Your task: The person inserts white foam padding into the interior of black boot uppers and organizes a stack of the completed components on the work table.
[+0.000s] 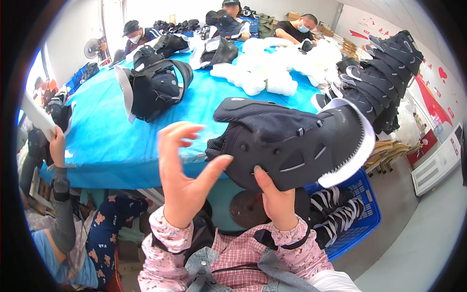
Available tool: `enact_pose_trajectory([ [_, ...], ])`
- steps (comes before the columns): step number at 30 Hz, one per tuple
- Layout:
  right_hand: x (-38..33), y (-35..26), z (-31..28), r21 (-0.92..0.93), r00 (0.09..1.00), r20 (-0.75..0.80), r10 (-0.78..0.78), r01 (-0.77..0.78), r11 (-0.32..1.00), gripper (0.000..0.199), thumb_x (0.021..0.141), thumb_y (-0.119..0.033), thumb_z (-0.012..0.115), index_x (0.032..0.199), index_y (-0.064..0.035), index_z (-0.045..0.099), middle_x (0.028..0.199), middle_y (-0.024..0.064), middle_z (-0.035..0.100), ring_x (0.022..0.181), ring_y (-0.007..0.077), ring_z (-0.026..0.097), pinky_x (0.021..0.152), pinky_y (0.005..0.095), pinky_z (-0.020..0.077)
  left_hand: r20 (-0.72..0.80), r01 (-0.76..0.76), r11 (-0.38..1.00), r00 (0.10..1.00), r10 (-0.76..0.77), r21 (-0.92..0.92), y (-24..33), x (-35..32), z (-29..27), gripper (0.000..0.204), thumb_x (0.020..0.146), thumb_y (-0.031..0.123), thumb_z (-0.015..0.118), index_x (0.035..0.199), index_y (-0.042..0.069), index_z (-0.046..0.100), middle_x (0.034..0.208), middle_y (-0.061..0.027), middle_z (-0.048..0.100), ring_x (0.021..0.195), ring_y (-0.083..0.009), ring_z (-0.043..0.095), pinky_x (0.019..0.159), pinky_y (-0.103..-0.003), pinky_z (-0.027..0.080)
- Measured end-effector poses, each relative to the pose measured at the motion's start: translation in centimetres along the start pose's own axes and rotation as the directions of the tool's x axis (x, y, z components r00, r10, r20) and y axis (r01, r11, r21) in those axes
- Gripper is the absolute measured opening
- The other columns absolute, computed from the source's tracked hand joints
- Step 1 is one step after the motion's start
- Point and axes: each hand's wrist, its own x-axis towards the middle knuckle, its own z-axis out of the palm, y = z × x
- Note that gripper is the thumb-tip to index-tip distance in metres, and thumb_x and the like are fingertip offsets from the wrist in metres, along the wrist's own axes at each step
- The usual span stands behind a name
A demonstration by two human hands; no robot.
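A black shoe upper (287, 141) with dark mesh and a white zigzag-stitched edge is held up in front of me, over the near edge of the blue-covered table (112, 146). My right hand (278, 197) grips it from below, thumb pressed on its lower side and the other fingers hidden behind it. At the upper's left end is my left hand (184, 180), slightly blurred, with fingers spread and curved. Its thumb tip meets the upper's edge in view; whether it touches, I cannot tell.
Another upper (155, 90) stands left on the table, and white stuffing (265, 73) lies mid-table. A tall stack of uppers (384, 73) rises at right. Below it sits a blue crate (367, 209) holding more. A co-worker's arm (61, 170) reaches in at left; several people sit opposite.
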Motion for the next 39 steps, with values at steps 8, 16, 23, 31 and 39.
enact_pose_trajectory([
  [8,-1.0,-0.8,2.3,-0.246,0.993,0.109,-0.039,0.065,0.967,0.022,0.086,-0.005,0.062,0.107,0.0013,0.061,0.103,0.0055,0.063,0.093,0.0142,0.058,0.081,0.0263,0.0459,0.357,0.403,0.761,0.903,-0.239,-0.509,3.5,0.5,1.1,0.023,0.080,0.002,0.066,0.100,-0.001,0.055,0.091,-0.0060,0.058,0.081,-0.0094,0.053,0.073,-0.022,0.044],
  [16,-1.3,-0.7,2.8,-0.450,0.966,0.182,-0.182,0.247,0.858,0.025,0.087,-0.008,0.059,0.108,0.0056,0.059,0.107,0.0177,0.061,0.100,0.0287,0.059,0.087,0.0400,0.0438,0.081,0.152,0.901,0.988,-0.130,-0.406,3.0,-0.4,2.8,0.019,0.078,-0.004,0.062,0.095,0.000,0.055,0.085,-0.0086,0.053,0.072,-0.0157,0.053,0.067,-0.024,0.043],
  [23,-0.5,-0.2,2.5,-0.465,0.958,0.222,-0.183,0.269,0.844,0.027,0.086,-0.008,0.061,0.109,0.0050,0.059,0.106,0.0154,0.061,0.097,0.0267,0.058,0.088,0.0380,0.0429,0.157,0.177,0.938,0.978,-0.135,-0.297,1.4,-0.3,1.8,0.033,0.076,0.005,0.068,0.105,-0.001,0.053,0.095,-0.0109,0.057,0.085,-0.0197,0.056,0.079,-0.029,0.044],
  [31,2.8,-3.0,-1.9,0.475,0.976,0.162,0.144,-0.205,0.856,0.038,0.096,-0.019,0.044,0.131,-0.0038,0.039,0.117,0.0085,0.055,0.107,0.0233,0.055,0.092,0.0380,0.0460,0.539,0.596,0.606,0.786,-0.304,-0.527,-3.2,-2.1,0.0,0.085,0.088,0.066,0.030,0.142,0.000,0.022,0.145,-0.0166,0.025,0.136,-0.0258,0.023,0.111,-0.040,0.016],
  [39,4.8,1.0,-4.6,0.589,0.819,0.403,0.409,-0.574,0.569,0.061,0.093,-0.040,0.048,0.134,0.0026,0.033,0.074,-0.0033,0.050,0.052,0.0052,0.044,0.045,0.0196,0.0389,0.616,0.550,0.541,0.784,-0.073,-0.636,-0.8,-2.0,1.0,0.112,0.071,0.054,0.071,0.145,0.004,0.004,0.147,-0.0137,0.017,0.135,-0.0256,0.022,0.108,-0.041,0.020],
])
